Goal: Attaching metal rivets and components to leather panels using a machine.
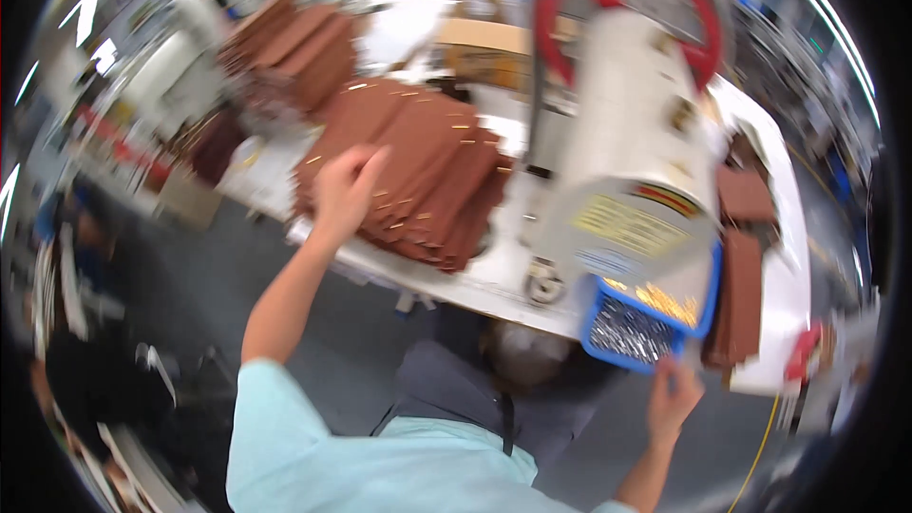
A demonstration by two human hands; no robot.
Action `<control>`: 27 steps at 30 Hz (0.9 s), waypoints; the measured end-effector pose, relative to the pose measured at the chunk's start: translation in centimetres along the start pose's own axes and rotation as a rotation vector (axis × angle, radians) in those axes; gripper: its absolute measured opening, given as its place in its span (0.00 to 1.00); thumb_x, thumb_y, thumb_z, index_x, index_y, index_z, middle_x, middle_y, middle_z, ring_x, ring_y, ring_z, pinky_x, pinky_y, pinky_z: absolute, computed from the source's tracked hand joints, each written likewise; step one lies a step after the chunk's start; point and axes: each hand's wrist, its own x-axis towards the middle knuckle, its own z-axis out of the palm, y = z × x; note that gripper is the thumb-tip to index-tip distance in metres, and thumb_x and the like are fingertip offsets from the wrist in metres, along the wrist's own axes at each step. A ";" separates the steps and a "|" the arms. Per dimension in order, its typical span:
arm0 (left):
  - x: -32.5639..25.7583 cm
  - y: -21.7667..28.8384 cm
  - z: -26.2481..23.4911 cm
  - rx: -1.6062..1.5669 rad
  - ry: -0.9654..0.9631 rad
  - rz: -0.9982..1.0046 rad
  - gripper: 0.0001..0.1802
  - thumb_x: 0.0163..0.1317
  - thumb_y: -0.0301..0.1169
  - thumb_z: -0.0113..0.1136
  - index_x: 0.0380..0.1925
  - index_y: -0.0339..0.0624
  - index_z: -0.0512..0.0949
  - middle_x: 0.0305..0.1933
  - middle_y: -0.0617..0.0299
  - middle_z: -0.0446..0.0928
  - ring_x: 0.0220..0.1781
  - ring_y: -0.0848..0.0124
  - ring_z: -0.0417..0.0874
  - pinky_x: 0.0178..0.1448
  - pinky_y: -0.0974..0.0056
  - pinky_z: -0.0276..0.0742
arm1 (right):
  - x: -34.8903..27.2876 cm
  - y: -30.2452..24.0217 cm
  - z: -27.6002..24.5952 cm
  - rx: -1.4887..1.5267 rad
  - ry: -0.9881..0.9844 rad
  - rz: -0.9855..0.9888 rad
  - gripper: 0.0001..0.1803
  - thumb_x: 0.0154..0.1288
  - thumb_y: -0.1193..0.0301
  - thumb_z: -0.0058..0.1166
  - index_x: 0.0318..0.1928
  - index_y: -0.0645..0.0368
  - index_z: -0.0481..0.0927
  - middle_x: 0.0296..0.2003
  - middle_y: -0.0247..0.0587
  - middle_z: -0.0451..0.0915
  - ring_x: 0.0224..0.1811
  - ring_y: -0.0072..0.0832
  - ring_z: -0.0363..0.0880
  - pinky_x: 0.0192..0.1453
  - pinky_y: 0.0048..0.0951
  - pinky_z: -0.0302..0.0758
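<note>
My left hand (347, 192) is curled closed over the near left part of a fanned stack of flat reddish-brown pieces (404, 147). Small gold-coloured metal bits show along the edges of these pieces. Whether the fingers hold anything is not clear. At the front corner of a blue tray (622, 361), my right hand (673, 397) has its fingers drawn together in a pinch. Blur hides what, if anything, is between them. The tray holds dark silvery small metal parts (629, 331) in one compartment and gold-coloured ones (665, 302) in another.
A large cream machine (636, 123) with a red-rimmed wheel (551, 24) stands on the white table (503, 285). More brown pieces (309, 52) are piled at the back left, and others (739, 299) lie right of the machine. A cardboard box (484, 36) sits behind.
</note>
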 end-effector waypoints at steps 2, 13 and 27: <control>-7.0 3.1 2.0 -0.181 -0.069 0.043 0.12 0.74 0.31 0.62 0.34 0.33 0.86 0.26 0.56 0.82 0.23 0.73 0.76 0.31 0.64 0.72 | 3.7 3.0 -3.4 -0.049 0.265 0.092 0.08 0.71 0.74 0.63 0.46 0.65 0.87 0.45 0.51 0.87 0.43 0.34 0.86 0.51 0.33 0.81; -32.0 -6.4 16.9 0.113 -0.955 0.074 0.12 0.65 0.41 0.66 0.40 0.46 0.89 0.39 0.53 0.88 0.41 0.53 0.90 0.47 0.53 0.85 | 12.4 15.0 -7.8 -0.444 -0.228 0.631 0.67 0.40 0.34 0.74 0.78 0.53 0.63 0.72 0.58 0.69 0.72 0.51 0.71 0.72 0.49 0.74; -30.5 -5.0 16.6 0.112 -0.948 0.087 0.11 0.65 0.36 0.67 0.40 0.42 0.89 0.37 0.50 0.88 0.38 0.53 0.89 0.47 0.54 0.84 | 12.6 13.8 -8.8 -0.237 0.179 0.525 0.33 0.58 0.67 0.74 0.64 0.57 0.81 0.39 0.47 0.88 0.41 0.40 0.89 0.51 0.39 0.84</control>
